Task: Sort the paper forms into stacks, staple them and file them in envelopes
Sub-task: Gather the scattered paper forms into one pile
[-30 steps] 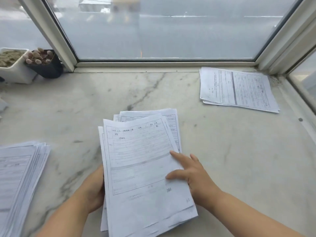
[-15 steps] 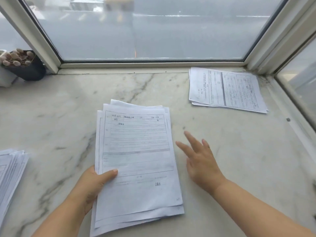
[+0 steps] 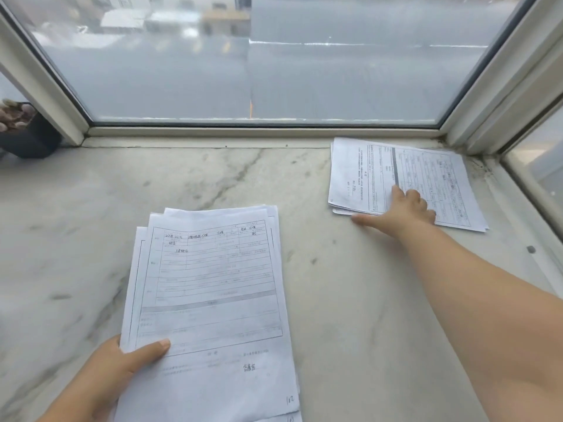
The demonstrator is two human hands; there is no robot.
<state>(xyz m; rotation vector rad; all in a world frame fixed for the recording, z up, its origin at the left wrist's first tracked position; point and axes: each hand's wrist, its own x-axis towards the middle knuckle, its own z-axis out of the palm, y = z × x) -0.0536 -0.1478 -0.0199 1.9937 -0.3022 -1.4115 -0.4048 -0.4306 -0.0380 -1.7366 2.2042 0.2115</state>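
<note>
Two stacks: left hand [image 3: 122,365] pinching near forms [image 3: 210,303]; right hand [image 3: 402,213] fingers spread on far stack [image 3: 380,175]. Best slid under thumbward edge.

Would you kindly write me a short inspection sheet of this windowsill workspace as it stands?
Surface: marble sill, grey-veined, small dark specks.
Job's things: near stack of forms, loosely fanned; far stack by the right corner, turned sideways.
Clutter: dark plant pot at far left.
Grips: left hand holds the near stack's lower left edge, thumb on top; right hand rests on the far stack, fingers spread.
Cables: nothing seen.
Surroundings: window frame, frosted glass.
</note>
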